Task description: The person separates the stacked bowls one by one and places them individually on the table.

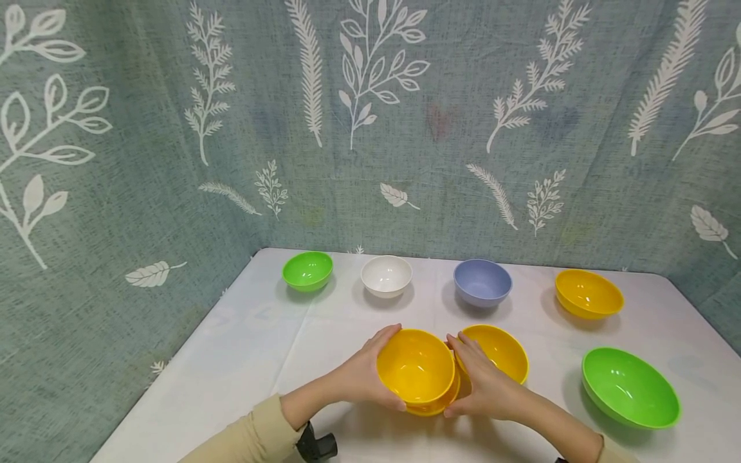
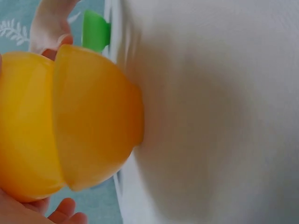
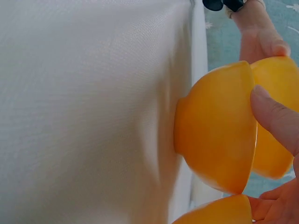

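My left hand (image 1: 365,373) grips a yellow bowl (image 1: 415,363) by its sides, thumb near and fingers at the far rim. That bowl sits partly inside a lower yellow bowl (image 3: 215,130), of which the head view shows only a strip. On the lower bowl's right side is my right hand (image 1: 489,389), its thumb (image 3: 275,114) pressed near the rim and its fingers round the far side. Just behind the right hand stands another yellow bowl (image 1: 500,350), partly covered by it. Whether the lower bowl touches the table cannot be told.
Along the back of the white table (image 1: 243,334) stand a small green bowl (image 1: 308,271), a white bowl (image 1: 386,276), a blue bowl (image 1: 483,283) and a yellow bowl (image 1: 588,294). A larger green bowl (image 1: 630,387) is at the right. A patterned curtain (image 1: 347,193) hangs behind.
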Motion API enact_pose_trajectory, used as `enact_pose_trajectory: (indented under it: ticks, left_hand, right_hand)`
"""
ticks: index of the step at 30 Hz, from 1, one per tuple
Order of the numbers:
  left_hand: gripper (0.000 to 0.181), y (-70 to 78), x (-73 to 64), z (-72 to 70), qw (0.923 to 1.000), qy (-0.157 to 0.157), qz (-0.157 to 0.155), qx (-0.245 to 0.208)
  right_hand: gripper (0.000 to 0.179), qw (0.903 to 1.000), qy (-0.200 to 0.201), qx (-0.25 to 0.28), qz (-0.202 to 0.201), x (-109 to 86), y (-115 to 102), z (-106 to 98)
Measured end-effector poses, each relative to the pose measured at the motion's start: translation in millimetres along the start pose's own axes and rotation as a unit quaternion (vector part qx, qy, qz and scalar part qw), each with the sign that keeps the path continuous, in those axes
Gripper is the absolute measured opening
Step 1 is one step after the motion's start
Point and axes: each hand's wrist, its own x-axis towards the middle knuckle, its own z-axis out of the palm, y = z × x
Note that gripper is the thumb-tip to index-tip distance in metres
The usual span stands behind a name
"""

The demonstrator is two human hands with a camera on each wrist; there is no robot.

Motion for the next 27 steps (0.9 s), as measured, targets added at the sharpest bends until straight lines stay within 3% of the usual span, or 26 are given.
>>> enact_pose_trajectory:
  ticks: [7, 16, 27]
  left_hand:
    - [0.113, 0.3, -2.6, -13.4, 0.9994, 0.017, 0.013, -0.026]
    - [0.113, 1.8, -6.6, -32.0, 0.998, 0.059, 0.01, -0.019]
    - [0.118, -8.8, -8.3, -49.4, 0.9936, 0.106, -0.034, -0.014]
  right_hand:
    - [0.11, 1.0, 0.002, 0.0, -0.008, 0.5, 0, 1]
    - [0.108, 0.9994, 0.003, -0.026, -0.024, 2.4, -2, 3]
    - [0.108, 0.9994, -0.007, -0.031, -0.009, 3.0, -5, 5]
